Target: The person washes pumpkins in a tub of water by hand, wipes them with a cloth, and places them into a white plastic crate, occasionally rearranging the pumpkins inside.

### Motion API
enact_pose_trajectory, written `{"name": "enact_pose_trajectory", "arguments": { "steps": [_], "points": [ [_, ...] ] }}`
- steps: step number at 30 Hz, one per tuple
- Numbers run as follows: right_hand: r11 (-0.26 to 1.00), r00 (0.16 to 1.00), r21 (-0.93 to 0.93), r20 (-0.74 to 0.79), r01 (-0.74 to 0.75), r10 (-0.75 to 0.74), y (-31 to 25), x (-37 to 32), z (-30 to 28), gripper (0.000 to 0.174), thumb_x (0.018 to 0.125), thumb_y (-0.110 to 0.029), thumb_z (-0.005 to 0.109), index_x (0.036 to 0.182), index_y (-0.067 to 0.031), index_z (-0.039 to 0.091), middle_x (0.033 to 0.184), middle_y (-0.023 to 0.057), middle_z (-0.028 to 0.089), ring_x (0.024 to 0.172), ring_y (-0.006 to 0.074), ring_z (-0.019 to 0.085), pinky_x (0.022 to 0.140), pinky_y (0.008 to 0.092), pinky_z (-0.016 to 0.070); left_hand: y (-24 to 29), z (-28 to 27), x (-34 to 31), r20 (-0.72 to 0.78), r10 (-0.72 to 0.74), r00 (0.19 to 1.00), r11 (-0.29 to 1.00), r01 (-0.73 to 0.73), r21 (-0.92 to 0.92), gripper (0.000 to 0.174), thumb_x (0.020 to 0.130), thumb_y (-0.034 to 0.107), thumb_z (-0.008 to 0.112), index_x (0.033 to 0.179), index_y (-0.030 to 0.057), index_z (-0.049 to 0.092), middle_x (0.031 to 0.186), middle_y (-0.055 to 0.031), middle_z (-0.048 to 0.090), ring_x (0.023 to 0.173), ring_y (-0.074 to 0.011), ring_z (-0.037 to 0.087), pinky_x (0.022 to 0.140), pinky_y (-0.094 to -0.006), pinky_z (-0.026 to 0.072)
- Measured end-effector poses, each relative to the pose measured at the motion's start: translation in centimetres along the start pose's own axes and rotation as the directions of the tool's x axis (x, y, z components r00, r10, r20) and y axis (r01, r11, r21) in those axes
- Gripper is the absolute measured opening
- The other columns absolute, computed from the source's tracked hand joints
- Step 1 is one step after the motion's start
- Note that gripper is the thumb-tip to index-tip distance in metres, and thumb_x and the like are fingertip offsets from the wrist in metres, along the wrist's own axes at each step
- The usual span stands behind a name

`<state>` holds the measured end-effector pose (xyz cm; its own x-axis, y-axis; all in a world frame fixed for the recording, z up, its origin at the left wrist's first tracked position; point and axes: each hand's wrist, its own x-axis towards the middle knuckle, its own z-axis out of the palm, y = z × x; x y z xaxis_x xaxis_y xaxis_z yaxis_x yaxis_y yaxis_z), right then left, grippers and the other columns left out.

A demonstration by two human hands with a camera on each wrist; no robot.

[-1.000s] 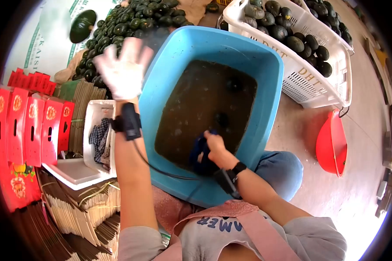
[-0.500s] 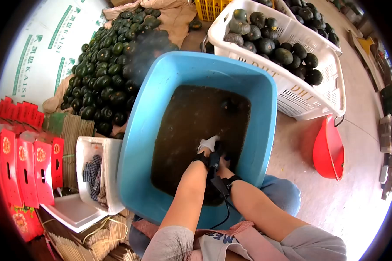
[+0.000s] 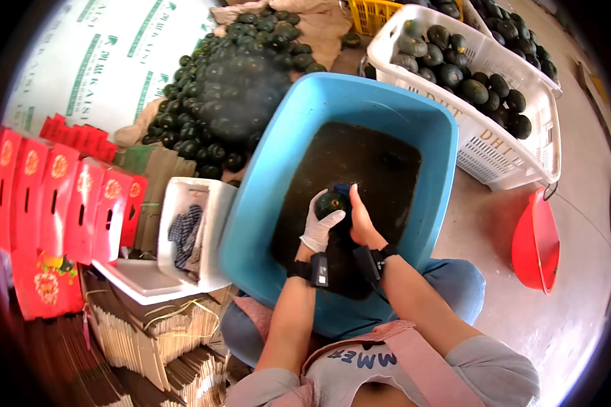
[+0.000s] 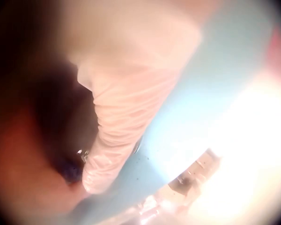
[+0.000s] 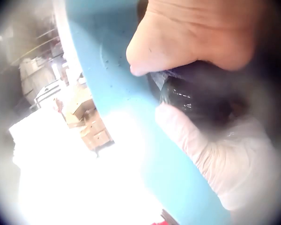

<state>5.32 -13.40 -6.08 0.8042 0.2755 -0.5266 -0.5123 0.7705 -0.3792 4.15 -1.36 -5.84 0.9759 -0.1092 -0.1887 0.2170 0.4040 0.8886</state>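
In the head view a round, dark green squash (image 3: 332,203) is held above the murky water in a big blue tub (image 3: 251,251). My left hand (image 3: 316,227), in a thin white glove, grips it from the left, thumb across the near side. My bare right hand (image 3: 362,220) is on its other side, holding a dark blue cloth (image 3: 344,189) against it. The right wrist view shows the wet, shiny squash (image 5: 185,98) between the gloved thumb and the bare hand. Most of the right fingers are hidden behind the squash and cloth.
Left of the tub lies a large heap of dark green squashes (image 3: 190,125). White crates (image 3: 482,152) of squashes stand at the back right, beside a red basin (image 3: 533,247). A foam box (image 3: 217,224), red cartons (image 3: 64,203) and flattened cardboard (image 3: 132,339) are on the left.
My left hand was stretched out leftward, a squash in the air past it, then dipped into the tub's water beside the right hand. Now both hands are up with a squash between them.
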Motion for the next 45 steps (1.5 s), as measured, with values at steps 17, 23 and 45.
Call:
{"name": "enact_pose_trajectory", "arguments": {
  "steps": [17,23,45],
  "points": [
    [-0.316,0.59,-0.834,0.545,0.452,-0.596,1.2,-12.7,8.3,0.035,0.096,-0.038,0.047,0.107,-0.0103,0.066,0.12,0.0108,0.058,0.102,0.0375,0.05,0.086,0.045,0.0477,4.0,2.7,-6.5,-0.059,0.211,0.976,0.93,-0.219,-0.295,0.02,0.1,0.02,0.047,0.1,0.0036,0.059,0.096,-0.0044,0.062,0.088,-0.0164,0.061,0.08,-0.0312,0.0517],
    [0.192,0.699,-0.94,0.064,0.283,-0.713,-1.6,-11.3,7.5,0.044,0.096,-0.041,0.047,0.089,-0.0029,0.068,0.094,0.0207,0.064,0.086,0.0385,0.061,0.078,0.0471,0.0485,7.0,7.4,-9.3,-0.144,0.302,0.942,0.942,-0.272,0.198,0.025,0.087,0.004,0.065,0.111,0.0006,0.059,0.099,-0.0024,0.061,0.09,-0.0112,0.057,0.081,-0.0241,0.0483],
    [0.984,0.99,0.117,0.002,-0.138,0.139,2.9,-9.5,3.5,0.053,0.101,-0.049,0.038,0.117,-0.0048,0.061,0.112,0.0109,0.067,0.102,0.0253,0.064,0.095,0.0387,0.049,5.0,4.6,-7.7,0.032,0.57,0.821,0.371,-0.293,0.881,0.064,0.074,0.025,0.081,0.128,0.0045,0.053,0.122,-0.0172,0.053,0.114,-0.0316,0.051,0.097,-0.0397,0.0426]
  ]
}}
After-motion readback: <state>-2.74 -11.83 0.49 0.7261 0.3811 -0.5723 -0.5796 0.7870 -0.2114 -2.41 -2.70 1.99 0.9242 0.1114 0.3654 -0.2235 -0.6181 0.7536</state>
